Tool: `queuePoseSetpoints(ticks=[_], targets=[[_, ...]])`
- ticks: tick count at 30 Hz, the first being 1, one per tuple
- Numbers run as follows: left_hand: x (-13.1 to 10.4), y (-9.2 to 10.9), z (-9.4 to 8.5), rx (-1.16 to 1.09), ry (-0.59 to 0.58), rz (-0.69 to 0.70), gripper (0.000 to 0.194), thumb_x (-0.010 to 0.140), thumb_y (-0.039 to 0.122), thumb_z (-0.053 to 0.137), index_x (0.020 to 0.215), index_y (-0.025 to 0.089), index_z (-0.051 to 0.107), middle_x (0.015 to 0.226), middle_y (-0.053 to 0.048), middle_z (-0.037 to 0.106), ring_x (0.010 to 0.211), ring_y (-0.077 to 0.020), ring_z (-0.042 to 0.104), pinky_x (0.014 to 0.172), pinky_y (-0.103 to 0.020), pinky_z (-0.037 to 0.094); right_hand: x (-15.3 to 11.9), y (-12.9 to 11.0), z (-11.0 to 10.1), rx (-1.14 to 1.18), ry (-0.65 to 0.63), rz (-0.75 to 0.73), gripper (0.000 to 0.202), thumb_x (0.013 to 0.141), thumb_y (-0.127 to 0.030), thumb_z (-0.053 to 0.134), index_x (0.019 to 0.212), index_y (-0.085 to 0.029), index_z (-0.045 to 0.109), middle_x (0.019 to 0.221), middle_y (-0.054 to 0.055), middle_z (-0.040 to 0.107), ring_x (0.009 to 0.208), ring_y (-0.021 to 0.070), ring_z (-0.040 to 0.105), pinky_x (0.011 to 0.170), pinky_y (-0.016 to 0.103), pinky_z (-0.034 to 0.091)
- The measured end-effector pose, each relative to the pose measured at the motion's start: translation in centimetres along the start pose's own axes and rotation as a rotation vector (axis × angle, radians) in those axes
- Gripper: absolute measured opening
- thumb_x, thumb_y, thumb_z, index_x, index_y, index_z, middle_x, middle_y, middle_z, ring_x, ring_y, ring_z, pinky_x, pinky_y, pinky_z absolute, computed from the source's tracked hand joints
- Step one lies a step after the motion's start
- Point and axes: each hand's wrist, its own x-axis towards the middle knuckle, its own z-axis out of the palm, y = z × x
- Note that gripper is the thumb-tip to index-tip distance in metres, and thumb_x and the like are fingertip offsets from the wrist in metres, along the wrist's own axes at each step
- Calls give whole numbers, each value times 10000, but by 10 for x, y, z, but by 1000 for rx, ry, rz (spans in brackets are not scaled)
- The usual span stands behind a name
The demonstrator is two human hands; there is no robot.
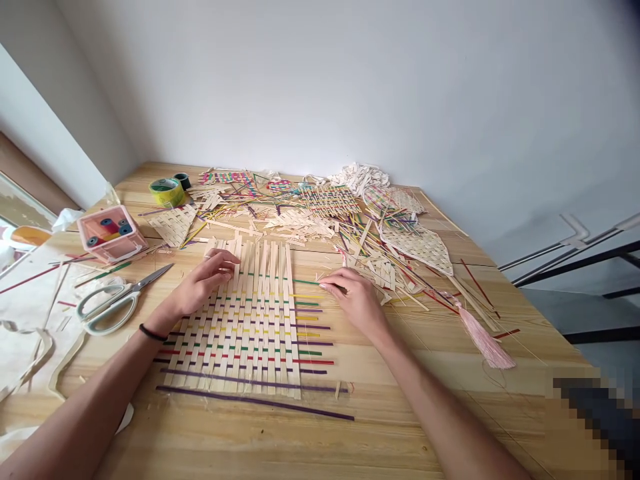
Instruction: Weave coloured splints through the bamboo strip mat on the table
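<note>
A woven mat [240,327] of pale upright strips, crossed by purple, red, green and yellow ones, lies flat on the table in front of me. My right hand [350,293] pinches the end of a green strip [303,282] just beyond the mat's right edge. That strip runs leftward through the pale strips, above the tighter rows. My left hand [213,273] rests at the mat's upper left, fingers bent and apart over the pale strips. Below the weave, clear tape and a loose purple strip [255,403] lie across the table.
Scissors [113,303] and a pink box [111,233] of thread spools sit at left. Yellow tape [167,193] stands behind them. Scattered strips and woven pieces [330,200] cover the back. A woven fan [420,247] and pink tassel [483,333] lie at right.
</note>
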Motion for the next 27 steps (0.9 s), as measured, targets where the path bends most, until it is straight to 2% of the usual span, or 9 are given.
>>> queuePoseSetpoints(ticks=[4,8,15,19,23,27], targets=[[0,1,1,11,-7,-7,248,966,388,532,1116,242,667,1210,-70,621,1194,-283,569,1096,-449,441,-2,-2,5,25,9,2,137,1000,-206,680,991,-241,812,957,61,757,895,232,714,827,388,581],[1,2,1,15,-8,-15,232,968,380,530,1100,240,660,1196,-67,617,1202,-281,557,1114,-452,418,-2,-2,10,-5,46,17,127,998,-210,687,997,-232,812,951,61,751,888,234,707,819,385,575],[-1,-1,0,-42,-3,-33,249,967,413,554,1112,249,672,1216,-68,632,1211,-291,567,1103,-453,450,0,-6,10,-79,86,81,165,1030,-291,649,999,-253,807,945,68,755,891,252,707,835,404,568],[-1,-6,1,-135,11,-63,258,951,427,590,1113,258,699,1262,-72,648,1213,-297,588,1056,-443,521,1,-5,9,-69,83,80,198,1044,-300,618,1001,-254,805,937,71,753,884,250,705,826,405,574],[-1,-13,2,-239,48,-89,241,923,396,639,1114,271,717,1268,-58,680,1207,-278,613,1055,-431,521,0,-3,10,-79,78,72,192,1043,-294,622,1000,-246,803,944,72,751,906,252,700,844,410,560],[-2,-17,2,-441,70,-131,252,905,390,671,1132,295,726,1295,-47,687,1171,-274,638,1038,-450,527,-1,0,10,-117,73,76,170,1035,-285,642,1000,-244,803,962,67,762,934,260,702,864,428,533]])
